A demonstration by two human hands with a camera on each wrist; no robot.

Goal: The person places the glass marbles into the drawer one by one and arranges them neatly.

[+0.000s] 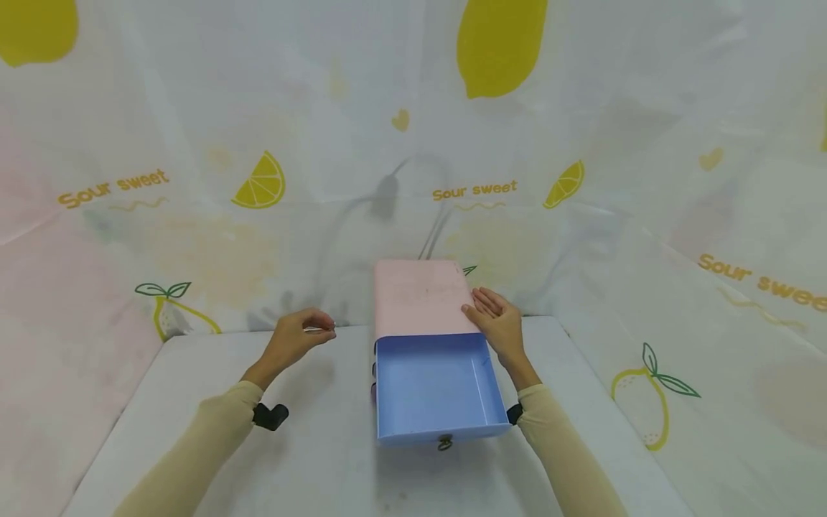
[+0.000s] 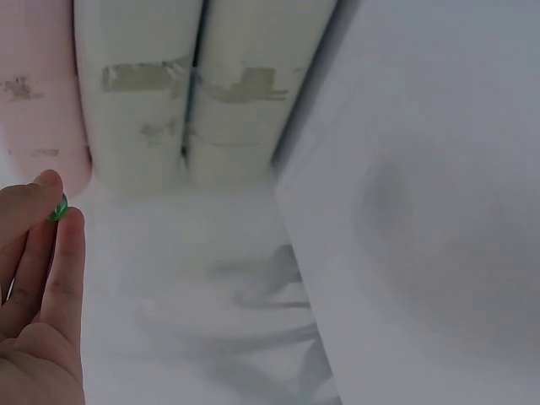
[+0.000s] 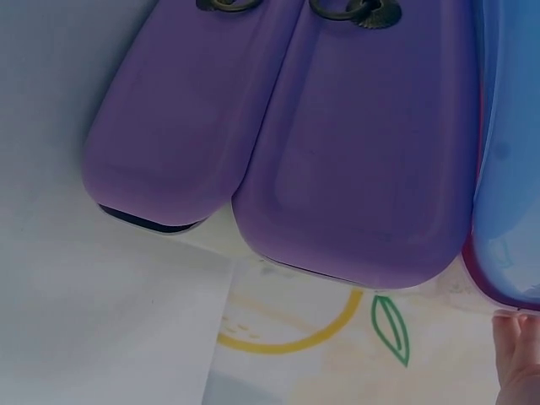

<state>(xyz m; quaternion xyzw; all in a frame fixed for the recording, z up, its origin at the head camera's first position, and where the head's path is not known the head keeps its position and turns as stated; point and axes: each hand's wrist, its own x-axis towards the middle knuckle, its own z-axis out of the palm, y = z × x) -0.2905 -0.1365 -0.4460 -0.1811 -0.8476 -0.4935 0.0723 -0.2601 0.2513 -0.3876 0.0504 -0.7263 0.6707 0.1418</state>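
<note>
A small drawer unit with a pink top (image 1: 423, 296) stands on the table. Its blue top drawer (image 1: 434, 384) is pulled out toward me, and nothing shows inside it. My left hand (image 1: 292, 343) is held left of the unit, apart from it. Between thumb and fingertips it pinches a small shiny green marble (image 2: 58, 208), clearest in the left wrist view. My right hand (image 1: 501, 324) rests against the unit's right side, near the top edge, with fingers fairly straight. Below the blue drawer, purple drawer fronts (image 3: 363, 160) are closed in the right wrist view.
A metal ring pull (image 1: 445, 442) hangs on the blue drawer's front. The white table (image 1: 323, 445) meets a lemon-print cloth (image 1: 336, 237) behind and at both sides. Strips of worn tape (image 2: 139, 78) mark the unit's side.
</note>
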